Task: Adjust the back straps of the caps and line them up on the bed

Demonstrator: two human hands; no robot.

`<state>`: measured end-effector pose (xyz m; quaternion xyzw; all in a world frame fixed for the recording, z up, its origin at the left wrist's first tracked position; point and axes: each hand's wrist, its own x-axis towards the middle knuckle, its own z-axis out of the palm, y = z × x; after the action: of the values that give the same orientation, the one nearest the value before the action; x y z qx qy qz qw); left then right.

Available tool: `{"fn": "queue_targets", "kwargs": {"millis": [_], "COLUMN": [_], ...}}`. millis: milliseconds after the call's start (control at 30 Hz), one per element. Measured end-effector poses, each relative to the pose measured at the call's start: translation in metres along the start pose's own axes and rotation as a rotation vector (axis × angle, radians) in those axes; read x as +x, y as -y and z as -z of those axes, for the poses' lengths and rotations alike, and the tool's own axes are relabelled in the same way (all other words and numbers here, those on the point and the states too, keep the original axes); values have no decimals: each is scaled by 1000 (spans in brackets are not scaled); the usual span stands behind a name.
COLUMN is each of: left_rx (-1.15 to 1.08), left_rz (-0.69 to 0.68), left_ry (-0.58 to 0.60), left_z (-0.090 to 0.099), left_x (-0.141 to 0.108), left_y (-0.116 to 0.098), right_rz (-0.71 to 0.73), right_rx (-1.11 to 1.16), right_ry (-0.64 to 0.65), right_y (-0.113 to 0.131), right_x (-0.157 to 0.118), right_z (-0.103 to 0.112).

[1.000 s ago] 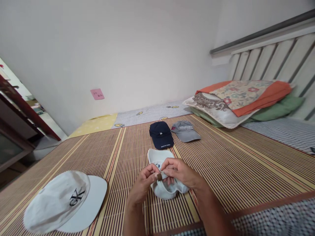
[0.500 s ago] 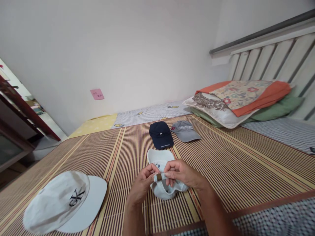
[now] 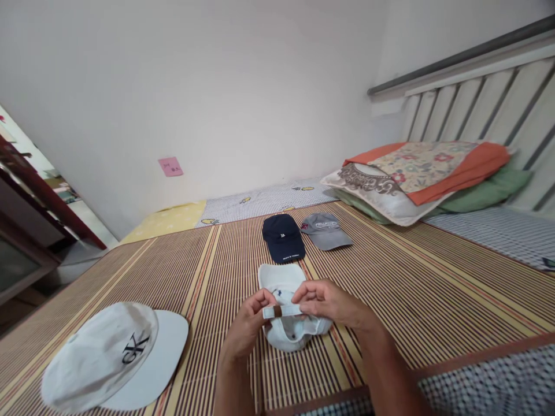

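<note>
Two hands pinch the back strap of a pale cap

A plain, matt wall (image 3: 260, 86) fills the top of the frame above a striped mat (image 3: 217, 277) of thin, slat-like strips. Soft, flattened cushions (image 3: 425, 167), orange-edged and floral on top, lie stacked at the right. A white cap (image 3: 104, 352) with black lettering sits at lower left, its crown rounded and creased, its brim smooth and curved.

The pale cap (image 3: 286, 341) lies at lower centre, brim towards the top of the frame, its cloth crown slumped and its rear opening facing the person. Just beyond it are a navy cap (image 3: 281, 231) with a curved brim and, beside that, a grey cap (image 3: 325, 231).

The left hand (image 3: 245, 323) and right hand (image 3: 332, 303) are apart, each with fingertips closed on the narrow, flat strap (image 3: 290, 311), which runs nearly straight between them. Handling it seems to call for a light, even pinch, since a small brown band (image 3: 277, 311) wraps it near the left fingertips
</note>
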<state>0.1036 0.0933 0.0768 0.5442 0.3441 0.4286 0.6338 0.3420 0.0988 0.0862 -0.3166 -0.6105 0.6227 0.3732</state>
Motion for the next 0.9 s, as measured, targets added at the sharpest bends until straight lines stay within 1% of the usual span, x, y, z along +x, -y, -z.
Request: {"fn": "queue_targets", "kwargs": {"millis": [133, 300, 400, 500, 733, 900], "left_rx": [-30, -15, 19, 36, 8, -5], "left_rz": [8, 22, 46, 66, 92, 62], "left_ry": [23, 42, 60, 36, 29, 18], "left_z": [1, 2, 3, 2, -1, -2], "left_x": [1, 0, -2, -2, -1, 1], "left_y": [2, 2, 1, 0, -1, -2], "right_rz": [2, 35, 51, 43, 23, 14], "right_rx": [5, 16, 1, -19, -35, -17], "right_ry": [31, -7, -21, -10, -2, 17], "right_y": [-6, -13, -11, -9, -6, -4], "right_x": [0, 6, 6, 6, 8, 7], "right_z": [3, 2, 1, -1, -5, -6]}}
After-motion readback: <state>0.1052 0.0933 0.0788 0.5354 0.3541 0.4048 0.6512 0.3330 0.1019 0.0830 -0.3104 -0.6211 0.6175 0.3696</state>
